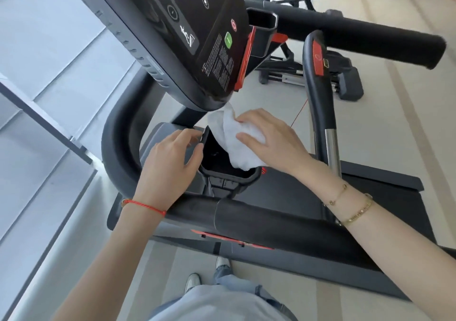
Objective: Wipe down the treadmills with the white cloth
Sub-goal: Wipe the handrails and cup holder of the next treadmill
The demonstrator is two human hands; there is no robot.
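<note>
Right hand (269,140) grips the cloth (234,140), fingers curled round it; cloth hangs into the black cup holder (246,176) under the treadmill console (197,37); left hand (170,158) holds the holder's left rim, fingers curled over its edge; handrail (271,218) crosses beneath both wrists.

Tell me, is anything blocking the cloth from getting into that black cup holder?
Nothing visible does. The right hand already holds the white cloth over the open cup holder; the left hand only grips the holder's left rim.
</note>
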